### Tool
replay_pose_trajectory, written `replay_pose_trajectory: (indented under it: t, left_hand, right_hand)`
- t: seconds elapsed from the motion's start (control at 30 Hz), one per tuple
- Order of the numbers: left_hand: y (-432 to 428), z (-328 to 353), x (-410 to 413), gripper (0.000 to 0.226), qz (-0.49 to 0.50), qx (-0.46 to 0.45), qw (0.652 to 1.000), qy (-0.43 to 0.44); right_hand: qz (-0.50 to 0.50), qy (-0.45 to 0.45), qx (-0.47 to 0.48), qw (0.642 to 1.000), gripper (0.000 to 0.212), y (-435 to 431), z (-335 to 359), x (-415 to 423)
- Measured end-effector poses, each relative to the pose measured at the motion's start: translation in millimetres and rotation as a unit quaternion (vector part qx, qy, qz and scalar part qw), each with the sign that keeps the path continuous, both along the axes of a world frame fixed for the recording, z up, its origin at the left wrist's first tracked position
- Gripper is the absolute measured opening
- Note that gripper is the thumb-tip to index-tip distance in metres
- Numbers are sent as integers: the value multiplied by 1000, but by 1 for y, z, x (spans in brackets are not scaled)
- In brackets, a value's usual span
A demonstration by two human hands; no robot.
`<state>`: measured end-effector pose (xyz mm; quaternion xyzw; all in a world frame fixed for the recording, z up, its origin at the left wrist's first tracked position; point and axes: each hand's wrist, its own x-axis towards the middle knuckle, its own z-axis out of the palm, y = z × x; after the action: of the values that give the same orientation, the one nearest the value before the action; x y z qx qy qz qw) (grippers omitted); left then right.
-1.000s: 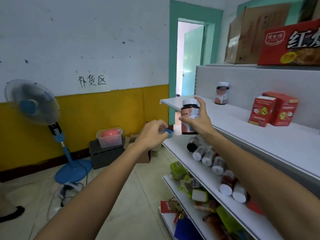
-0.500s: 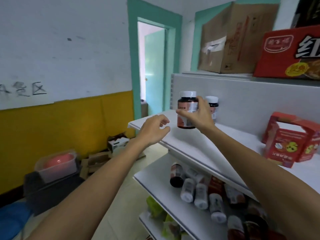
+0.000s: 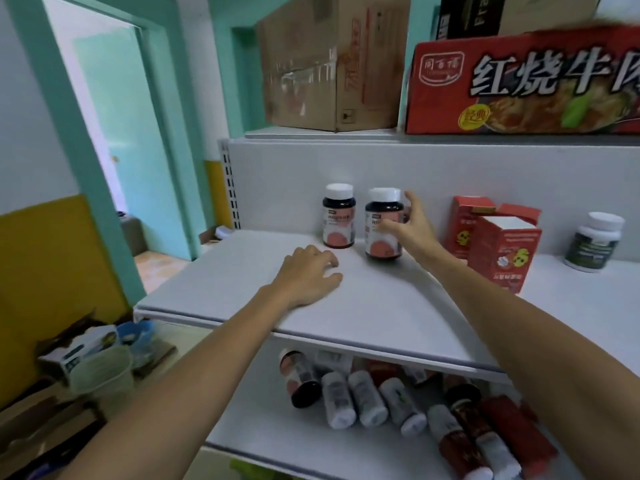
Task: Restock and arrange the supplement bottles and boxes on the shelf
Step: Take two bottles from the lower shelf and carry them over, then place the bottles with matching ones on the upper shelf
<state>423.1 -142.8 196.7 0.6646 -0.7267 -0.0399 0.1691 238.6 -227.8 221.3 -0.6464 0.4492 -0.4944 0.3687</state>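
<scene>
At frame centre I see my right hand [image 3: 412, 230], fingers spread, touching a dark bottle [image 3: 383, 223] upright on the shelf [image 3: 381, 306]; my left hand [image 3: 308, 275] rests loosely curled, grasping nothing.

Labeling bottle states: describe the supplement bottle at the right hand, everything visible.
The supplement bottle has a dark glossy body, a white screw cap and a pink-and-white label with blurred print. It stands upright on the white shelf, just right of a matching bottle. The open right hand is at its right side, thumb across the label.
</scene>
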Motion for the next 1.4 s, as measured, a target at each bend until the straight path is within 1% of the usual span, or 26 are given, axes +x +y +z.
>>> replay_pose_trajectory:
  t: [0.07, 0.1, 0.13, 0.2, 0.23, 0.33, 0.43, 0.53, 0.63, 0.73, 0.9, 1.0, 1.07, 1.17, 1.23, 1.3, 1.4]
  left_hand:
    - [-3, -6, 1, 39, -5, -7, 1000, -27]
    - [-5, -7, 1, 40, -11, -12, 999, -30]
    - [-7, -7, 2, 40, -15, -16, 999, -30]
    - [-9, -8, 4, 39, -18, -23, 999, -26]
    - [-9, -8, 4, 39, -19, -26, 999, -24]
    - [-11, -10, 4, 39, -20, -32, 999, -14]
    - [-11, -9, 3, 39, -18, -34, 999, -11]
    - [-8, -8, 2, 39, -17, -31, 999, -18]
    - [-6, -7, 3, 41, -24, -26, 999, -28]
    - [3, -6, 5, 43, -40, -16, 999, -28]
    - [41, 2, -2, 43, -49, -27, 998, 30]
    - [64, 7, -14, 41, -52, -44, 997, 32]
    - [83, 4, -26, 37, -62, -78, 993, 60]
    - [121, -11, -38, 27, -46, -162, 977, 128]
    - [147, -28, -40, 23, -34, -184, 972, 143]
    - [171, -48, -37, 23, -20, -170, 974, 145]
    - [199, -80, -31, 23, 24, -118, 981, 150]
  right_hand:
    - [4, -51, 69, 996, 56, -8, -7, -3]
    - [12, -51, 81, 995, 52, -12, -7, -3]
    - [20, -18, 79, 997, 52, -13, -6, -1]
    - [23, 48, 56, 997, 57, -16, -5, 2]
    - [20, 65, 48, 997, 60, -18, -5, 4]
    - [9, 74, 58, 996, 61, -20, -10, 10]
    - [-43, 108, 58, 992, 60, -21, -15, 16]
    - [-75, 120, 60, 988, 67, -15, -20, 20]
    - [-105, 137, 51, 984, 81, -4, -22, 20]
    - [-110, 150, 46, 981, 82, 14, -19, 10]
    - [-110, 178, 30, 977, 73, 58, -10, -20]
    - [-99, 183, 23, 978, 70, 86, -5, -35]
    - [-96, 189, 9, 977, 66, 105, -7, -43]
    - [-93, 195, -22, 976, 57, 138, -15, -47]
    - [-98, 172, -54, 979, 51, 162, -24, -47]
    - [-118, 142, -88, 979, 45, 186, -34, -47]
    - [-153, 120, -143, 970, 29, 220, -54, -48]
